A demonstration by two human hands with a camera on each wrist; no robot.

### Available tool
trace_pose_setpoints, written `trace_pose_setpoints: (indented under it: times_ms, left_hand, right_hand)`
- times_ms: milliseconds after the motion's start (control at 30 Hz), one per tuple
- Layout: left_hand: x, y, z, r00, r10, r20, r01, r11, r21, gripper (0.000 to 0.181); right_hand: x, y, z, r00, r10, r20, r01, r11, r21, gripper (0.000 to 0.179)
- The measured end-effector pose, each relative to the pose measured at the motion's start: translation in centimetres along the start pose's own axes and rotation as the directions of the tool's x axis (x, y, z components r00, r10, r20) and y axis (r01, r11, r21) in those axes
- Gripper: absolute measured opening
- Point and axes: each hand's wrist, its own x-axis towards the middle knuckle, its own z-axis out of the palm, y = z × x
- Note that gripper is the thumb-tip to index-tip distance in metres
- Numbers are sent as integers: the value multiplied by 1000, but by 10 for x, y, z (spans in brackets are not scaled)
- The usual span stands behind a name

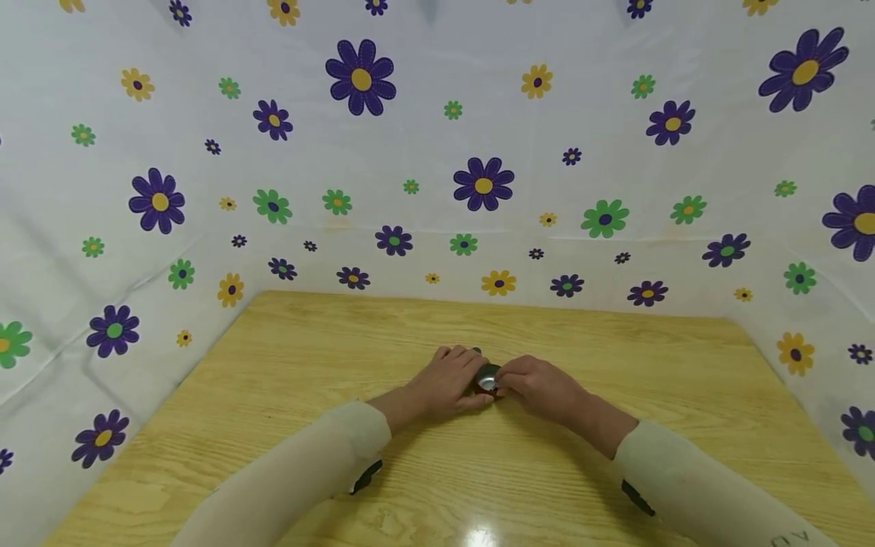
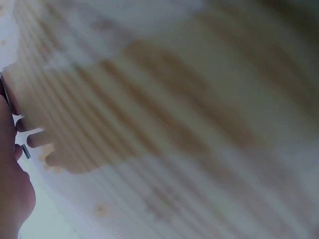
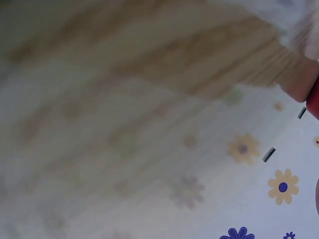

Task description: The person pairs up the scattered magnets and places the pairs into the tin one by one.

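Observation:
A small round container [image 1: 488,380] with a silvery inside, a dark rim and a reddish side stands on the wooden table [image 1: 437,471]. My left hand [image 1: 447,382] holds it from the left, fingers around the far side and thumb at the near side. With curled fingertips, my right hand [image 1: 540,387] pinches at its right rim; whether a small piece is also between them is hidden. In the right wrist view a red surface [image 3: 313,102] touches a fingertip. The left wrist view catches part of the left hand [image 2: 15,194] beside a dark edge.
White cloth [image 1: 410,137] with printed flowers encloses the table at the back and sides. A small dark green thing [image 1: 476,350] shows just beyond the left fingers. Short grey bars [image 3: 269,154] appear against the cloth in the right wrist view; their kind is unclear.

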Motion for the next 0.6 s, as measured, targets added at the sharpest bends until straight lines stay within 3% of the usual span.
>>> trace_pose_setpoints:
  times_ms: [100,200,367,600]
  left_hand:
    - [-1,0,1,1000,1,-3,-1,1000,-2,54]
    - [-2,1,2,1000,-3,-7,3,1000,-13,53]
    - [-1,3,2,1000,18,-13,-18,1000,-25,54]
    - [0,0,2,1000,3,-12,-3,1000,-18,54]
  right_hand:
    - [8,2,-9,992,55,112,-66,992,103,7]
    - [19,3,-17,971,69,227,-100,987,129,9]
    - [29,4,-22,950,-32,311,21,999,40,16]
    - [29,6,-16,952,-150,268,185,976,-111,18]
